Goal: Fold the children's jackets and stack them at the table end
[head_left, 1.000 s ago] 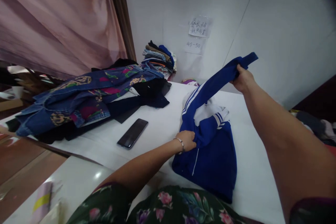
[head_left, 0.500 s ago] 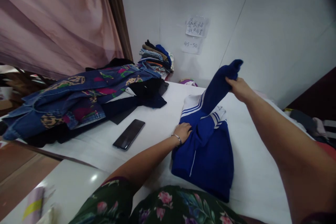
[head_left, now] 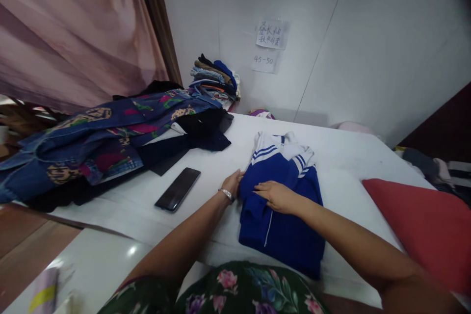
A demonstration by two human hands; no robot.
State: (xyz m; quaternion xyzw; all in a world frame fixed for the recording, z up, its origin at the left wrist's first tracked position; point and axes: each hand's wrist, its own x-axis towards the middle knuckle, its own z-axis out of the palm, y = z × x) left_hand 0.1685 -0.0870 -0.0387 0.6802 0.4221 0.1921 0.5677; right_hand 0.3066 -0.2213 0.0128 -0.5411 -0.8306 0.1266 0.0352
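Observation:
A blue and white track jacket lies folded on the white table, its white collar end away from me and striped bands across the shoulders. One sleeve is folded down along its left side. My right hand rests flat on that sleeve with the fingers stretched out. Against the jacket's left edge is my left hand, its fingers reaching to the fabric and partly hidden there.
A dark phone lies left of the jacket on the white table. Patterned denim clothing is heaped at the left, with a stack of folded clothes behind. Red cloth lies at the right. Paper signs hang on the wall.
My right hand has brought the raised sleeve down onto the jacket and let it lie there. The left hand has shifted left, from the jacket's top to its edge. Red cloth shows more at right.

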